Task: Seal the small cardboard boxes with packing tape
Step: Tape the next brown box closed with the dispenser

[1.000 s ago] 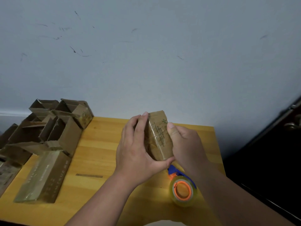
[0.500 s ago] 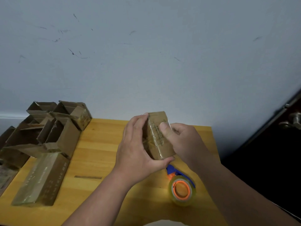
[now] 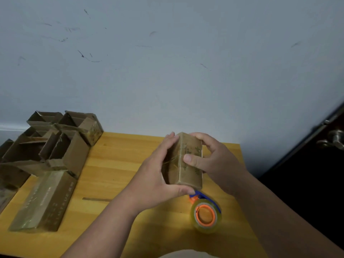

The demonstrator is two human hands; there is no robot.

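A small brown cardboard box (image 3: 188, 170), wrapped in glossy tape, is held upright above the wooden table (image 3: 119, 170). My left hand (image 3: 158, 175) grips its left side, with the thumb under the bottom edge. My right hand (image 3: 210, 159) wraps its right side, thumb lying across the front face. A roll of clear packing tape (image 3: 205, 216) with an orange core, on a blue dispenser, lies on the table just below the box.
Several open, unsealed cardboard boxes (image 3: 54, 144) are piled at the table's back left. A long closed taped box (image 3: 44, 202) lies at the front left. A dark door with a metal handle (image 3: 333, 140) stands at the right. A grey wall rises behind.
My right hand slid around the box's right side, and its thumb moved lower down the front face. The box turned slightly in my hands.
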